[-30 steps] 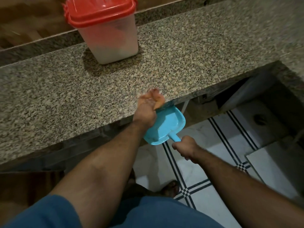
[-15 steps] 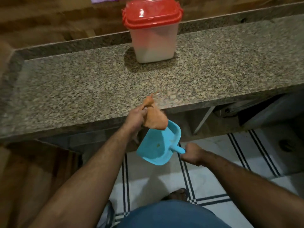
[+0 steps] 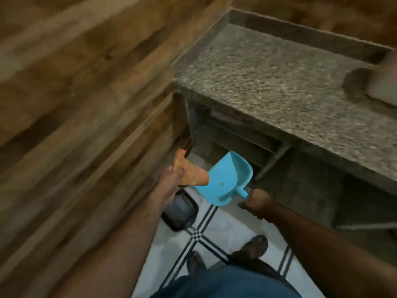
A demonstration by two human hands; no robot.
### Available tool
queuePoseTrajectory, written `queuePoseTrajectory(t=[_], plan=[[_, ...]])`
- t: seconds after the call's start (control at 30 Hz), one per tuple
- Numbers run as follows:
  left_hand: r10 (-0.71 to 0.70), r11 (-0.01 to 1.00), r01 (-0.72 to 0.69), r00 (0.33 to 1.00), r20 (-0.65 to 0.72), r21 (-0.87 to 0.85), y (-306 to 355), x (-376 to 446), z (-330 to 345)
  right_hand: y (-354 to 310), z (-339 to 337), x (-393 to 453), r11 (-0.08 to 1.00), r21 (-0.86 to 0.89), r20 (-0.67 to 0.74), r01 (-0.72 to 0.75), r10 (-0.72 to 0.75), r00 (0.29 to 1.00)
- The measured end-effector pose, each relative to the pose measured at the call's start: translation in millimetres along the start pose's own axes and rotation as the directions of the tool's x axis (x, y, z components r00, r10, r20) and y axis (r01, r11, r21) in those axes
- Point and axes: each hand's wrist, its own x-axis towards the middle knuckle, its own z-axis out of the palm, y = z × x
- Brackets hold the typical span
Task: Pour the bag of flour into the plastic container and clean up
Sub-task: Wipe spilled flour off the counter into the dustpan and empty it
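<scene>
My right hand (image 3: 254, 201) grips the handle of a blue plastic dustpan (image 3: 223, 179), held tilted below the level of the counter. My left hand (image 3: 171, 176) pinches an orange cloth (image 3: 189, 173) that hangs just left of the dustpan's mouth and touches its edge. A small yellowish speck lies inside the pan. The plastic container (image 3: 384, 76) shows only as a blurred corner at the right edge, standing on the granite counter (image 3: 268, 82).
A wooden wall (image 3: 75, 104) fills the left side. A dark bin (image 3: 179, 210) stands on the white tiled floor (image 3: 217, 231) under my left hand. Open shelves lie under the counter. My sandalled feet (image 3: 253, 247) are near the bottom.
The view has swung left and down, so the container slid to the right edge. Both hands carried the cloth and dustpan away from the counter's front edge towards the bin on the floor.
</scene>
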Motion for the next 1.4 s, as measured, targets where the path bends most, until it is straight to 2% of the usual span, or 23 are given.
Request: queuePoseTrajectory(t=[0.1,0.17,0.37,0.43,0.5,0.53,0.7,0.8,0.9,1.0,1.07,1.17,1.33,1.4], plan=[[-0.03,0.996,0.018,0.99,-0.139,-0.089,-22.9,-12.7,-67.5,-51.0,41.9,13.1,0.984,-0.066,0.057,0.164,-0.16,0.985],[-0.067,0.989,0.036,0.972,-0.225,-0.142,-36.7,-16.9,-103.5,-77.0,67.8,27.9,0.97,-0.119,0.098,0.213,-0.202,0.974],[-0.311,0.904,0.12,0.844,-0.438,-0.411,-128.1,-10.9,-166.9,-117.6,158.0,100.2,0.94,-0.28,0.302,0.197,-0.108,0.947],[-0.389,0.866,0.152,0.801,-0.454,-0.476,-162.8,-9.8,-170.5,-122.8,190.7,124.7,0.937,-0.302,0.335,0.178,-0.07,0.94],[-0.444,0.798,0.145,0.798,-0.407,-0.585,-207.6,-5.2,-169.1,-120.0,226.8,156.4,0.952,-0.284,0.371,0.117,-0.003,0.929],[-0.46,0.788,0.149,0.787,-0.411,-0.598,-222.5,-5.1,-164.8,-118.8,244.3,169.4,0.957,-0.276,0.388,0.086,0.029,0.921],[-0.563,0.789,0.234,0.644,-0.518,-0.567,-297.3,0.0,-148.0,-113.1,322.9,232.1,0.975,-0.222,0.327,-0.033,0.106,0.939],[-0.571,0.799,0.294,0.642,-0.511,-0.524,-322.6,6.8,-145.8,-120.8,346.0,260.1,0.954,-0.202,0.283,-0.222,0.273,0.919],[-0.556,0.813,0.288,0.643,-0.527,-0.505,-325.7,11.0,-147.3,-122.0,359.2,286.0,0.95,-0.19,0.365,-0.247,0.302,0.881],[-0.521,0.841,0.285,0.653,-0.55,-0.46,-321.9,18.1,-153.0,-115.9,366.3,305.5,0.957,-0.153,0.345,-0.245,0.284,0.894],[-0.51,0.852,0.292,0.652,-0.56,-0.436,-317.6,22.2,-157.1,-114.5,364.1,292.2,0.93,-0.172,0.302,-0.324,0.363,0.882],[-0.492,0.862,0.27,0.653,-0.576,-0.43,-316.6,31.1,-164.3,-102.7,363.6,278.8,0.957,-0.236,0.284,-0.17,0.236,0.929],[-0.515,0.846,0.274,0.641,-0.569,-0.457,-327.8,49.5,-172.9,-59.7,376.8,291.2,0.988,-0.102,0.197,-0.115,0.134,0.971],[-0.529,0.836,0.283,0.646,-0.551,-0.471,-343.8,58.4,-175.3,-39.1,386.2,298.8,0.99,-0.129,0.167,-0.05,0.071,0.983]])
